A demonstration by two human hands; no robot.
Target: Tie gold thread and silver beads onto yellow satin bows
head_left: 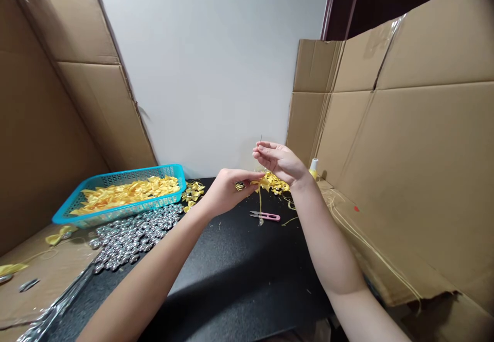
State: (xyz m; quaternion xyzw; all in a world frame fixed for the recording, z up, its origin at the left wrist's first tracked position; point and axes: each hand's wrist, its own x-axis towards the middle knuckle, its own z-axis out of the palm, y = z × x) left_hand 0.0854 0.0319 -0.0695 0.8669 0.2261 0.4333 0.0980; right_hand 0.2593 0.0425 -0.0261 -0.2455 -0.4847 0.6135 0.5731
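Observation:
My left hand (231,190) pinches a small yellow ribbon bow (264,182) between thumb and fingers above the black table. A yellow thread hangs down from the bow, with a small clear piece (261,222) at its lower end. Up and to the right, my right hand (280,160) is closed on a thin sewing needle (261,138) that points upward from its fingertips. Below the hands, pink-handled thread snips (266,216) lie on the table. Behind them is a pile of yellow bows (278,183), partly hidden by my right wrist.
A blue plastic basket (116,216) holds many yellow ribbon pieces at the left. Silver oval beads (139,236) spread in front of it. More bows (193,191) lie beside the basket. A white-topped thread spool (313,168) stands at the right. Cardboard walls (417,151) flank the black table (239,280).

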